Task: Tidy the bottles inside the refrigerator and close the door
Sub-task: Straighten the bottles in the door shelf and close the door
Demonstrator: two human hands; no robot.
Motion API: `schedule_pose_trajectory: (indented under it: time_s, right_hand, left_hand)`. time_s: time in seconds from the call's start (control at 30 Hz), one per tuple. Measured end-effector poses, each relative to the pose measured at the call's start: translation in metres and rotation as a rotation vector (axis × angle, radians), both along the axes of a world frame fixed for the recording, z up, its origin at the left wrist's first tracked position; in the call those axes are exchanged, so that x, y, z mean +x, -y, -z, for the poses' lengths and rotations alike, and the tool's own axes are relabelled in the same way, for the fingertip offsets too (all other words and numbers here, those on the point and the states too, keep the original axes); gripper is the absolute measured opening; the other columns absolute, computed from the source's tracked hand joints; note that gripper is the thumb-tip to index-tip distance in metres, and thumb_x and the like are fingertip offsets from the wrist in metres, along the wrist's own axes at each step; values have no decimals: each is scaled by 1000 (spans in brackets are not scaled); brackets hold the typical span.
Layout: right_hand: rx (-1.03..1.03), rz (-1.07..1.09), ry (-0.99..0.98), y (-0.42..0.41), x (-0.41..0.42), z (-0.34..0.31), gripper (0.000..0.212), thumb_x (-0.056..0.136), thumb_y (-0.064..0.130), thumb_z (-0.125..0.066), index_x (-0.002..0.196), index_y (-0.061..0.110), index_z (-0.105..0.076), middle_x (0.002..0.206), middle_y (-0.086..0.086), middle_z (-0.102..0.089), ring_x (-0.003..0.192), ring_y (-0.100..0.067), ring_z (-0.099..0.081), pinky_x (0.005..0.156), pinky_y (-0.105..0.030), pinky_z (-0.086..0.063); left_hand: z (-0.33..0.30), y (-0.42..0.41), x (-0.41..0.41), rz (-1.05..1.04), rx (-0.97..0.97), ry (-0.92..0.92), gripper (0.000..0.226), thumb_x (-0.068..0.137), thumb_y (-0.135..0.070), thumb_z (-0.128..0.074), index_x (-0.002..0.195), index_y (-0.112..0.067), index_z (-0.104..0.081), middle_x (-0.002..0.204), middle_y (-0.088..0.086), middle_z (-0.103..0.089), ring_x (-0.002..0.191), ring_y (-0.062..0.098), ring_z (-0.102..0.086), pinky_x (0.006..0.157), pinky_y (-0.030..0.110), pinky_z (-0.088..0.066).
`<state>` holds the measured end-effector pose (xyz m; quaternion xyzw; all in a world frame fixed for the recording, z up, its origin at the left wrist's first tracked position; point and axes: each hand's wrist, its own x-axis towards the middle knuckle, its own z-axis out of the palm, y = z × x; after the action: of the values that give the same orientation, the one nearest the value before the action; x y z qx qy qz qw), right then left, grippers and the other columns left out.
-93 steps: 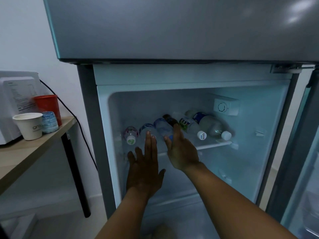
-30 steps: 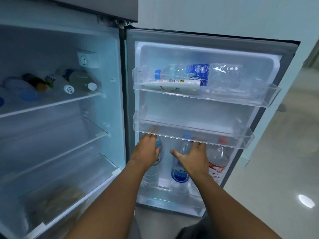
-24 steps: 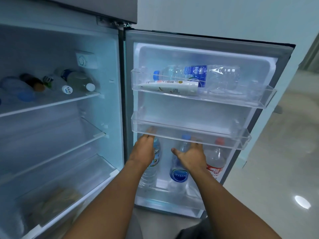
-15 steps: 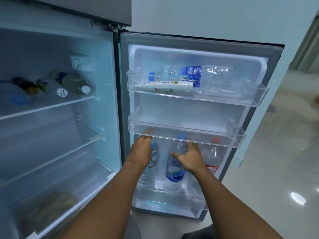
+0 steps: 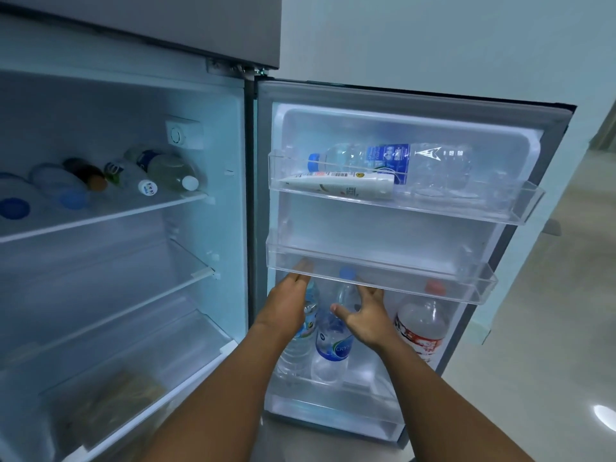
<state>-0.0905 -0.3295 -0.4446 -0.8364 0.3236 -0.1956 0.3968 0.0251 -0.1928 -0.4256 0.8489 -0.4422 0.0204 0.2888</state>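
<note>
Home kitchen corner, open refrigerator (image 5: 246, 228), bottles on door racks (image 5: 500, 208), pale wall (image 5: 433, 38), glossy tiled floor (image 5: 550, 361)

1. Dim, blue-tinted exposure overall; brightest zone is the fridge interior (image 5: 133, 228), lit from inside.
2. Glare: bright round reflection on the glossy floor (image 5: 605, 416) at lower right.
3. Shelf bottles (image 5: 100, 181) at left soft, low contrast.
4. Wide-angle distortion: door (image 5: 416, 101) edges bow and lean toward frame borders.
5. Forearms dark, underexposed.
</note>
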Motion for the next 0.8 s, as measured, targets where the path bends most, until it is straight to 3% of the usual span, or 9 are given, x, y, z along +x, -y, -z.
schedule_pose_trajectory:
  time_s: [0.13,0.37,0.47,0.57,0.63,0.7,0.77,0.8]
  right_hand:
    - [-84,156,11,-9,3,-5,86,74,50,-81,144,27,-34,147,-9,-28,131,-32,-46,105,-37,-43]
    - [-79,215,-51,-20,12,2,93,72,63,-75,143,26,-28,141,-11,-26,122,-36,-53,97,-43,-52]
    - [-89,167,-72,-23,5,-4,89,77,59,-72,144,21,-28,143,-10,-26,124,-33,-53,100,-39,-49]
    - [-136,125,-87,-30,-8,-20,65,88,45,-67,138,17,-37,138,-8,-36,118,-28,-55,94,-33,-47]
    - [-229,96,-81,-38,-24,-36,42,93,37,-62,129,17,-53,127,-6,-54,106,-22,-60,87,-29,-48]
    - [-347,62,-24,-45,-43,-48,22,95,35,-57,103,19,-69,97,-1,-70,80,-16,-65,77,-31,-56]
    - [-462,55,90,-45,-63,-53,24,95,31,-56,76,19,-66,67,3,-63,58,-11,-57,61,-31,-54]
    - [-523,82,160,-43,-72,-57,23,93,27,-58,73,18,-64,66,4,-59,57,-10,-54,57,-25,-49]
  left_hand:
    - [-6,2,-9,11,18,-21,102,76,16,-64,156,-27,-15,157,2,-31,128,29,-50,101,30,-44]
    - [-11,-4,-3,3,121,-16,100,78,10,-65,155,-28,-15,150,3,-40,119,30,-56,96,34,-49]
    - [-23,-9,-6,39,226,58,82,83,-1,-62,151,-22,-23,145,6,-45,113,31,-58,90,37,-51]
    - [-41,-20,-14,49,299,173,56,85,-13,-61,136,-21,-39,128,8,-59,107,32,-62,84,39,-50]
    - [-58,-31,-21,34,324,303,35,86,-21,-57,120,-21,-50,114,8,-67,98,32,-66,79,39,-52]
    - [-70,-40,-27,21,279,412,23,89,-25,-48,109,-19,-58,104,8,-71,91,32,-67,77,40,-55]
    - [-80,-43,-33,43,153,439,24,91,-26,-44,108,-21,-62,107,3,-70,94,29,-66,77,39,-54]
    - [-86,-42,-37,68,76,442,26,93,-25,-44,113,-21,-61,113,0,-68,99,25,-64,78,37,-52]
